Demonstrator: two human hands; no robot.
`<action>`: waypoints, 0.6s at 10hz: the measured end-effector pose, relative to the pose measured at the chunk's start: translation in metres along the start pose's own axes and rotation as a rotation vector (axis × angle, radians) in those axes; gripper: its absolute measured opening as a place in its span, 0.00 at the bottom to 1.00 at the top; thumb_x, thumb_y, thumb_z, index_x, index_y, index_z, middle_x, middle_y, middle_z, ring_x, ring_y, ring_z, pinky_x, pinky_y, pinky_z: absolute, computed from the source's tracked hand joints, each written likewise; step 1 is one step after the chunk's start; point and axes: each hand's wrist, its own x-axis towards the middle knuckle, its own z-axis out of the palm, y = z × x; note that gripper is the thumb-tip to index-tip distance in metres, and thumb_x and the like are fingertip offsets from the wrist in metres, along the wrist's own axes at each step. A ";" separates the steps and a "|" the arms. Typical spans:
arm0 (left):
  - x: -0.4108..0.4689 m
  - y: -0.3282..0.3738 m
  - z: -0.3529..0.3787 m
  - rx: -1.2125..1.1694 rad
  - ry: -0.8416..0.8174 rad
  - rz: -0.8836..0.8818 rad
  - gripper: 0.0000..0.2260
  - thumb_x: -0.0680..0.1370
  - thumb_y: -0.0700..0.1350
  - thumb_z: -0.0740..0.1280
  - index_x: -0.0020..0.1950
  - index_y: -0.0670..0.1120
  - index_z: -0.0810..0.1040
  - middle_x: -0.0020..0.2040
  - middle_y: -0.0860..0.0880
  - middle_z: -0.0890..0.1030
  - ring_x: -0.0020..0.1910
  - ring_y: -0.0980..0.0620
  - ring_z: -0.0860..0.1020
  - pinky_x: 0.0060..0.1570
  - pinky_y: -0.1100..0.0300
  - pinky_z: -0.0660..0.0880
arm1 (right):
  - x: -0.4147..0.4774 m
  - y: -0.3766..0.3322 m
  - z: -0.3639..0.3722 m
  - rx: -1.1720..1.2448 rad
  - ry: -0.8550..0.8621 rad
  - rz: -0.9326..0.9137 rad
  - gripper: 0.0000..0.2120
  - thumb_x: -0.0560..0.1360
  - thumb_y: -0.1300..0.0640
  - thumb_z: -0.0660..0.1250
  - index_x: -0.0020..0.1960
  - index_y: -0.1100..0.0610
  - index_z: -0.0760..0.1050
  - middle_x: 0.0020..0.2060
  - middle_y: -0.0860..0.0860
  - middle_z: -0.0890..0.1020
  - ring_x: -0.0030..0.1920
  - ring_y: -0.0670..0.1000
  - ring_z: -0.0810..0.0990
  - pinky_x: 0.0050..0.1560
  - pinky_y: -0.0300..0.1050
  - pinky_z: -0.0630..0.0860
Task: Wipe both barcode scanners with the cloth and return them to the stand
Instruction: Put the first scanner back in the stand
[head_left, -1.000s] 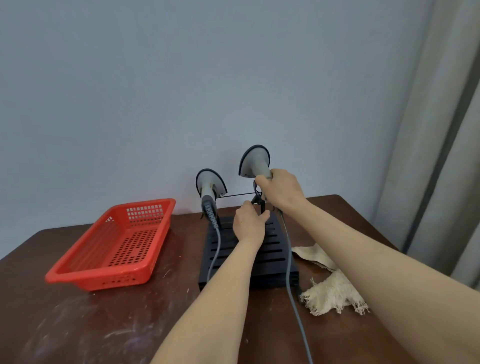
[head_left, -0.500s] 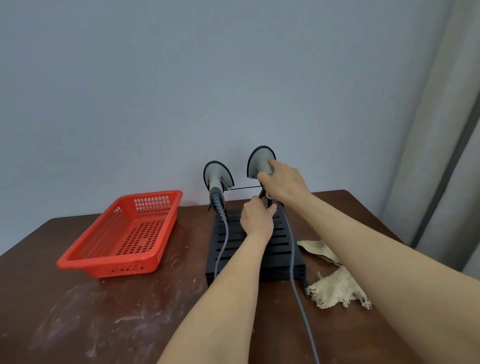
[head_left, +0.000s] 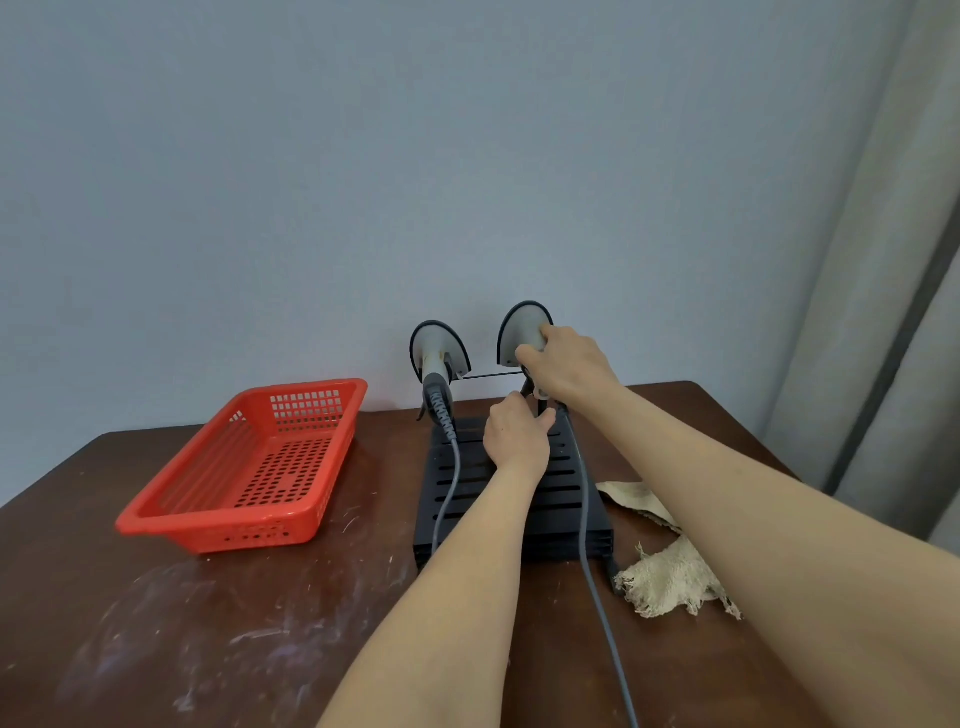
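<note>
Right scanner (head_left: 521, 332): location?
— At the rear right of the stand (head_left: 498, 499), head up, slightly higher than the left scanner (head_left: 439, 353), which sits in its cradle. Seating of the right scanner cannot be confirmed.
Hands?
— The right hand (head_left: 566, 369) grips the right scanner's handle. The left hand (head_left: 514, 439) rests at the stand's rear post. Its fingers are hidden, so its grip cannot be told.
Cloth?
— The cloth (head_left: 670, 577) lies on the surface (head_left: 208, 623), beside the stand's right edge.

Both bare arms reach forward.
The right hand (head_left: 563, 364) grips the scanner (head_left: 522, 327) by its neck; the left hand (head_left: 517, 436) sits just below, fingers curled, grasp hidden.
</note>
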 end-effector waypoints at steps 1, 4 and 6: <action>0.000 0.001 -0.001 0.007 0.001 0.006 0.10 0.78 0.44 0.65 0.54 0.38 0.75 0.52 0.41 0.80 0.50 0.42 0.79 0.40 0.55 0.71 | -0.001 0.004 0.003 0.006 0.007 0.005 0.09 0.74 0.52 0.57 0.40 0.57 0.64 0.37 0.55 0.74 0.39 0.56 0.72 0.32 0.45 0.64; -0.001 0.000 -0.001 -0.006 0.004 0.010 0.09 0.78 0.43 0.64 0.54 0.38 0.75 0.52 0.41 0.80 0.50 0.42 0.79 0.40 0.55 0.71 | 0.000 0.011 0.010 -0.027 -0.012 -0.008 0.09 0.74 0.51 0.57 0.39 0.55 0.63 0.37 0.54 0.74 0.39 0.56 0.73 0.31 0.45 0.63; 0.001 0.000 -0.006 -0.025 -0.035 -0.015 0.11 0.77 0.44 0.64 0.55 0.38 0.74 0.53 0.40 0.80 0.50 0.41 0.78 0.40 0.54 0.72 | 0.000 0.012 0.010 0.005 -0.059 0.001 0.07 0.74 0.51 0.57 0.43 0.54 0.63 0.40 0.54 0.74 0.41 0.56 0.72 0.32 0.45 0.63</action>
